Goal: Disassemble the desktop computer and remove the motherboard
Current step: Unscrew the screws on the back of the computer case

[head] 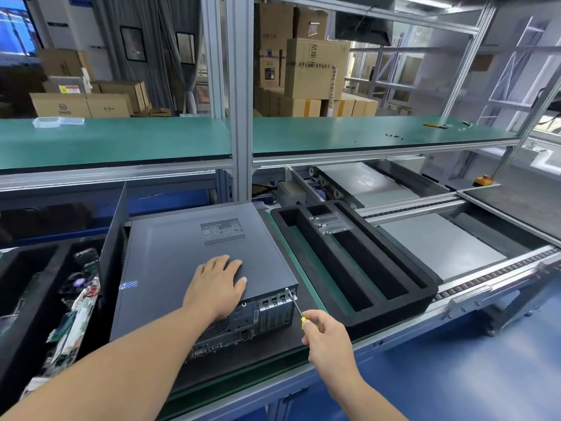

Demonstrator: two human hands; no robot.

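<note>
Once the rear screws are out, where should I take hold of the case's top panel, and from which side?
Probably at the rear edge of the top panel, from the near side where the left hand rests flat. The panel is broad and smooth, without a handle, so this edge, nearest you, looks like the easiest hold.

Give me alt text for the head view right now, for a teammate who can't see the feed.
A person's left hand presses flat on the closed desktop computer case lying on its side, while the right hand holds a yellow-handled screwdriver with its tip at a screw on the case's rear top corner. A black foam tray holding a clear plastic box sits to the right.
</note>
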